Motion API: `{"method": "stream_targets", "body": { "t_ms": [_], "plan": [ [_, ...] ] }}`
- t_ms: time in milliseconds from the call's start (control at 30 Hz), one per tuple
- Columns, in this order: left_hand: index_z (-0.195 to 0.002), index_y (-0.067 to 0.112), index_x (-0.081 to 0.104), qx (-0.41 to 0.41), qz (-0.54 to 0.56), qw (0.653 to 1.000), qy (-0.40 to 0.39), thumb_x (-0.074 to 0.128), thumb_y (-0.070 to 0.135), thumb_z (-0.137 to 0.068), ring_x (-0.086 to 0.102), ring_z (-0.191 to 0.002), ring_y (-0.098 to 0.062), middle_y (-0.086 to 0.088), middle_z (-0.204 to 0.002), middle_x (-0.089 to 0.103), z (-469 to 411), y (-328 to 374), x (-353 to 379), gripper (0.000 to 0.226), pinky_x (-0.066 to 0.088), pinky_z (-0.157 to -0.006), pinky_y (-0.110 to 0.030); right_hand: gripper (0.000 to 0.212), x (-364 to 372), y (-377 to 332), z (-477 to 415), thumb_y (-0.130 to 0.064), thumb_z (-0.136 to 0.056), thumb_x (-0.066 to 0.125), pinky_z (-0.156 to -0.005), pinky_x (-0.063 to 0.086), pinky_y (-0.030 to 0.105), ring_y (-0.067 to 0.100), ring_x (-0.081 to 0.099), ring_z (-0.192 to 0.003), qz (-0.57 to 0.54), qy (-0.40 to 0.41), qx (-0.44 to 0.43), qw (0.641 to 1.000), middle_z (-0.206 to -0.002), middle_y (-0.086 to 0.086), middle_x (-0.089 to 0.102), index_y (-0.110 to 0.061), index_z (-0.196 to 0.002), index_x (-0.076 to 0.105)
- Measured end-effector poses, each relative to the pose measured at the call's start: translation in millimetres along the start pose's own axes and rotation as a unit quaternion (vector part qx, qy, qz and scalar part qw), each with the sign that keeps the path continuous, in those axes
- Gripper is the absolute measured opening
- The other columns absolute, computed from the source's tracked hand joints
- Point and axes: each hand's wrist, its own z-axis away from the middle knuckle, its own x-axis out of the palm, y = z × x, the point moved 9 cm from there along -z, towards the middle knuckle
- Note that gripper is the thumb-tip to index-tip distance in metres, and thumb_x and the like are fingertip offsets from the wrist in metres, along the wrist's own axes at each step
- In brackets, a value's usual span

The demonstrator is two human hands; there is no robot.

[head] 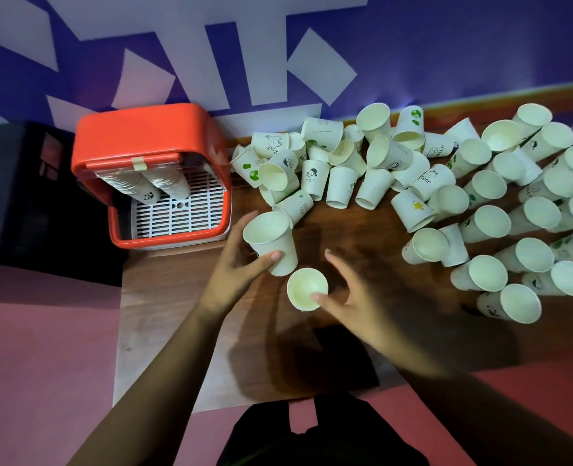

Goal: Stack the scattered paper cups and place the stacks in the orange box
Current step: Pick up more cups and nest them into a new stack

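Two stacks (pixel 150 185) are already placed in the orange box (pixel 144 129); many scattered cups (pixel 480 196) remain. One cup (pixel 268 240) is grasped by the left hand (pixel 238 274); the right hand (pixel 349 297) grip cannot be told.

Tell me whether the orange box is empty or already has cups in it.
Not empty: the box holds two cup stacks, lying at the far end of its white grate.
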Motion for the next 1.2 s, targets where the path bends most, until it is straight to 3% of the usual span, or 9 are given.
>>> {"method": "stream_targets", "body": {
  "t_ms": [133,333,467,567,700,800,933,1033,1200],
  "plan": [
    [-0.140,0.027,0.047,0.005,-0.019,0.997,-0.075,0.078,0.005,-0.079,0.054,-0.126,-0.005,0.014,-0.135,0.058,17.1,-1.7,27.1,0.072,0.048,-0.096,-0.021,0.046,-10.2,-10.5,-2.8,-0.016,-0.093,0.062,-0.098,0.045,0.017,0.004,0.056,-0.122,-0.273,0.003,0.048,0.961,-0.134,-0.003,0.057,-0.020,-0.138,0.049],
    [-0.147,0.029,0.043,0.019,-0.135,0.983,-0.123,0.085,0.020,-0.079,0.049,-0.135,-0.014,0.012,-0.144,0.054,19.3,-22.2,46.5,0.081,0.045,-0.111,-0.042,0.045,5.8,4.2,1.1,-0.033,-0.088,0.067,-0.105,0.046,0.038,0.009,0.055,-0.124,-0.220,-0.017,0.034,0.975,-0.131,-0.011,0.061,-0.033,-0.132,0.057],
    [-0.145,0.057,0.033,-0.025,-0.185,0.969,-0.163,0.082,0.047,-0.074,0.042,-0.140,-0.002,0.027,-0.148,0.046,18.2,-50.5,46.8,0.087,0.037,-0.117,-0.042,0.048,8.9,17.9,7.8,-0.026,-0.087,0.071,-0.109,0.037,0.020,-0.006,0.048,-0.123,-0.093,0.022,0.022,0.995,-0.134,-0.016,0.056,-0.028,-0.133,0.056],
    [-0.145,0.060,0.025,-0.030,-0.234,0.952,-0.193,0.082,0.041,-0.078,0.033,-0.144,0.001,0.023,-0.155,0.037,17.4,-62.1,49.6,0.090,0.031,-0.121,-0.039,0.052,9.7,18.3,11.0,-0.028,-0.088,0.071,-0.106,0.021,0.004,0.004,0.044,-0.132,0.021,0.042,-0.027,0.999,-0.140,-0.007,0.053,-0.016,-0.136,0.056],
    [-0.152,0.044,0.022,-0.013,-0.263,0.941,-0.213,0.080,0.033,-0.083,0.028,-0.146,0.000,0.012,-0.160,0.031,17.0,-67.0,55.3,0.091,0.027,-0.123,-0.035,0.052,22.4,35.8,13.2,-0.038,-0.092,0.064,-0.109,0.029,0.012,0.007,0.049,-0.129,0.017,0.021,-0.015,1.000,-0.139,-0.004,0.055,-0.020,-0.139,0.052],
    [-0.152,0.049,0.027,-0.029,-0.238,0.945,-0.224,0.081,0.047,-0.077,0.029,-0.145,0.001,0.015,-0.159,0.031,15.3,-71.9,52.9,0.093,0.029,-0.120,-0.030,0.050,24.8,47.7,12.7,-0.039,-0.092,0.062,-0.110,0.037,0.024,0.003,0.048,-0.128,-0.027,0.011,0.009,1.000,-0.139,-0.007,0.055,-0.022,-0.138,0.053],
    [-0.141,0.045,0.046,-0.085,-0.123,0.983,-0.108,0.075,0.055,-0.078,0.051,-0.132,-0.013,0.009,-0.150,0.044,-8.5,-70.9,32.5,0.070,0.045,-0.105,-0.028,0.034,-26.2,64.6,5.4,-0.029,-0.093,0.062,-0.094,0.041,0.021,0.010,0.058,-0.109,0.009,0.118,0.053,0.992,-0.122,-0.001,0.059,-0.018,-0.124,0.060],
    [-0.134,0.029,0.050,-0.071,-0.219,0.973,-0.014,0.072,0.045,-0.088,0.056,-0.119,-0.018,-0.002,-0.141,0.048,-41.5,-62.4,17.4,0.053,0.050,-0.098,-0.034,0.033,-72.4,86.7,-0.5,-0.029,-0.090,0.063,-0.086,0.052,0.037,0.022,0.061,-0.100,0.082,0.198,0.098,0.972,-0.120,0.009,0.053,-0.011,-0.118,0.060],
    [-0.144,0.012,0.039,-0.132,-0.302,0.941,0.079,0.076,0.047,-0.083,0.040,-0.137,-0.028,-0.013,-0.150,0.034,-93.6,-62.7,9.4,0.080,0.036,-0.110,-0.040,0.038,-106.3,118.8,-11.2,-0.020,-0.083,0.069,-0.089,0.048,0.044,0.039,0.055,-0.105,0.188,0.225,0.163,0.942,-0.113,0.022,0.055,0.002,-0.112,0.060]
  ]
}}
